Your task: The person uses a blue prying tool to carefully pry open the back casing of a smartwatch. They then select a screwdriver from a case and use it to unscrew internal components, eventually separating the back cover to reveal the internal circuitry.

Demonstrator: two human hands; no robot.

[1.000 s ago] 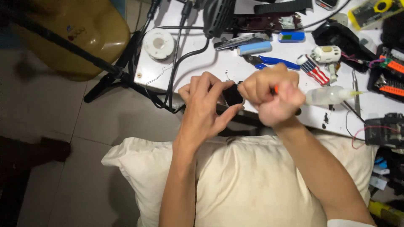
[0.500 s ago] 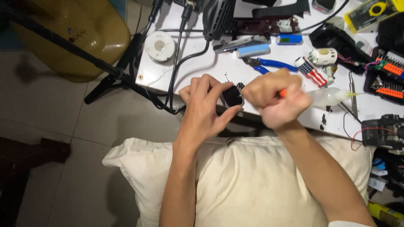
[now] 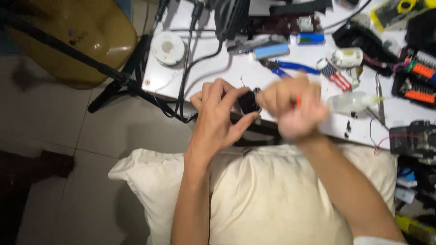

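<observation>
My left hand (image 3: 217, 117) pinches a small black part (image 3: 248, 101) between thumb and fingers, just above the near edge of the white table (image 3: 213, 72). My right hand (image 3: 293, 109) is closed in a fist around a thin orange-handled tool (image 3: 298, 100), right next to the black part. The right hand is blurred by motion, and the tool's tip is hidden behind the fingers. Both forearms reach over a cream pillow (image 3: 268, 199) on my lap.
On the table lie blue-handled pliers (image 3: 290, 67), a blue cylinder (image 3: 271, 51), a solder spool (image 3: 168, 46), a clear glue bottle (image 3: 352, 102), black cables (image 3: 190, 68) and an orange bit set (image 3: 415, 77). A yellow container (image 3: 77, 36) and a tripod leg (image 3: 72, 52) stand at left.
The right hand has kept shifting quickly against the black part and is now blurred. The left hand holds the part in almost the same spot.
</observation>
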